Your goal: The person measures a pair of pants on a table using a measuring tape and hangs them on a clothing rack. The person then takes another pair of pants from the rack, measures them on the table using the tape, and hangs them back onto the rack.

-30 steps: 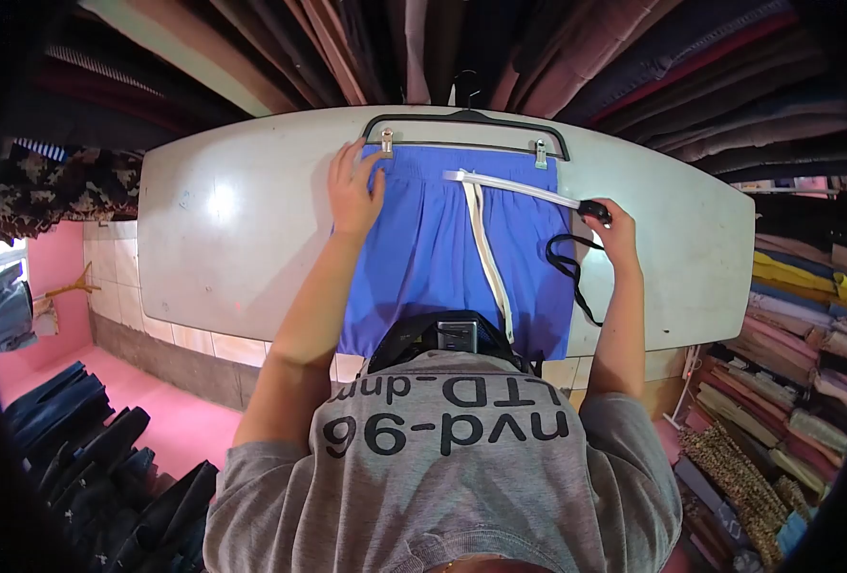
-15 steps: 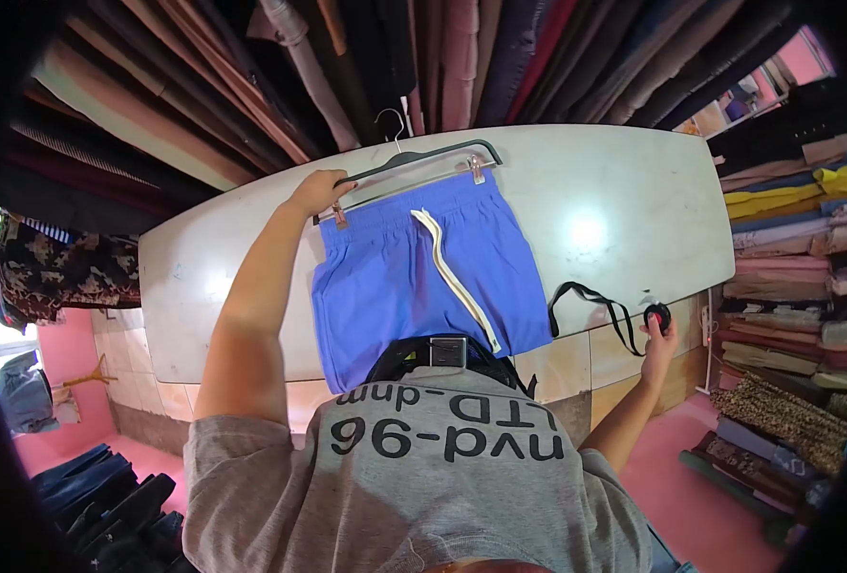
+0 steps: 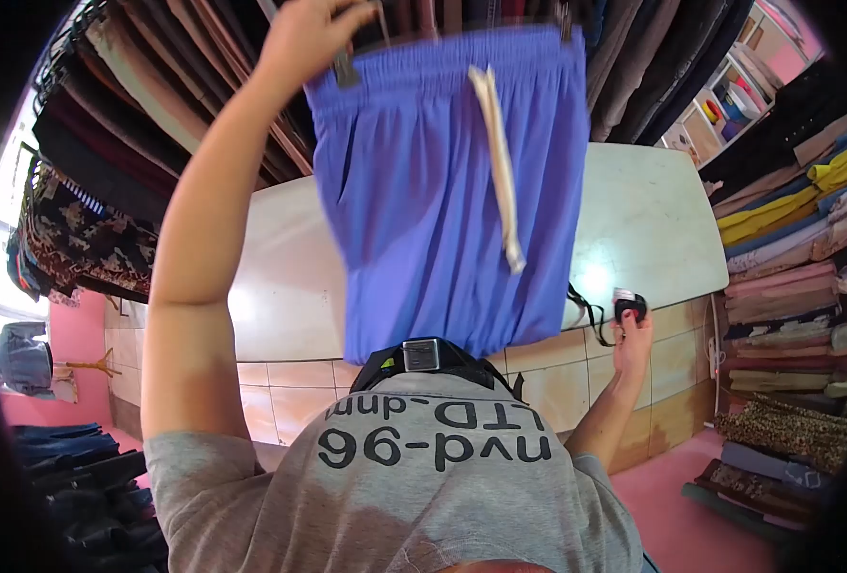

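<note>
Blue shorts (image 3: 414, 210) that lay on the surface (image 3: 285, 248) are now lifted above it, clipped to a hanger (image 3: 346, 71). The left hand (image 3: 310, 43) has its grip closed at the hanger's end; the right hand (image 3: 634, 346) curls around a black case (image 3: 630, 306). Blur obscures the bar, and whether the hook has caught anything is unclear.

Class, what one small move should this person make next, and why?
I'd suggest setting the black tape measure on the table: the right hand holds it near the table's edge, while the left hand alone supports the hanger near one end, with blue shorts clipped on. A freed hand could probably steady them.
</note>
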`<control>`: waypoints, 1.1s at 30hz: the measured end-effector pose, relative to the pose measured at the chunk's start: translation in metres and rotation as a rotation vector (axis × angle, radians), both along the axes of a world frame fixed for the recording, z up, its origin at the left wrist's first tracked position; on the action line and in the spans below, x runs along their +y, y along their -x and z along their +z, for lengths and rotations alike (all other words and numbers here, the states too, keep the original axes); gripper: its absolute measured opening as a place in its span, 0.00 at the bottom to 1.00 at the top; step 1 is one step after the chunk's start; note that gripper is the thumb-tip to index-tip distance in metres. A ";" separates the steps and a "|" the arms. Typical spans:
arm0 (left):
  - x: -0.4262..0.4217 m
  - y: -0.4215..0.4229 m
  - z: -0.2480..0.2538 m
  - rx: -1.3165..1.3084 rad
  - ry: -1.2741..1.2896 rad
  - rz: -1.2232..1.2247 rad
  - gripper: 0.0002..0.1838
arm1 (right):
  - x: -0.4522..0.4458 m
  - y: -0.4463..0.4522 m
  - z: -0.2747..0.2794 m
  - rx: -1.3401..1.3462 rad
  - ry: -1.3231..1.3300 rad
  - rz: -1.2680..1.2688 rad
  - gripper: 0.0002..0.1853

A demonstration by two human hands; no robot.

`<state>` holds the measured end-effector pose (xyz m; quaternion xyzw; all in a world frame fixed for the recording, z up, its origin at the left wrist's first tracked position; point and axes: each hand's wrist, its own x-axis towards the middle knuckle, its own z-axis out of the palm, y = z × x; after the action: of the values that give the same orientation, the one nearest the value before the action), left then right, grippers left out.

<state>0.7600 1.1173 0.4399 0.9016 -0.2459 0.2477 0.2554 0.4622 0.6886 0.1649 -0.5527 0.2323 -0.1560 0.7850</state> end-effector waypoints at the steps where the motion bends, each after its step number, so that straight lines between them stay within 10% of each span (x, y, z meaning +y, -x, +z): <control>1: 0.003 -0.008 0.020 -0.077 0.057 -0.003 0.15 | 0.012 -0.006 0.003 -0.036 -0.035 0.043 0.13; 5: -0.022 0.066 0.112 -0.005 0.389 0.192 0.10 | 0.059 -0.034 -0.012 0.019 -0.105 0.618 0.12; 10: 0.160 0.012 0.129 -0.134 0.529 0.252 0.16 | 0.096 -0.074 -0.064 0.274 -0.127 0.466 0.12; 17: 0.274 0.131 -0.043 0.145 0.694 0.633 0.14 | 0.061 -0.131 -0.091 0.254 0.132 0.179 0.10; 21: 0.377 0.193 -0.213 0.015 0.079 0.892 0.19 | 0.067 -0.166 -0.112 0.297 0.376 0.225 0.10; 23: 0.386 0.230 -0.272 0.377 0.473 1.096 0.19 | 0.084 -0.178 -0.110 0.323 0.487 0.260 0.10; 29: 0.461 0.315 -0.373 0.443 0.566 1.370 0.20 | 0.149 -0.198 -0.084 0.364 0.991 0.573 0.14; 33: 0.479 0.331 -0.384 0.593 0.672 1.543 0.20 | 0.112 -0.168 -0.059 0.257 0.540 0.514 0.16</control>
<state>0.4292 1.5962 0.0557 0.7208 0.5912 0.1660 0.3215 0.6299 0.8003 0.1062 -0.7946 0.1332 0.0609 0.5892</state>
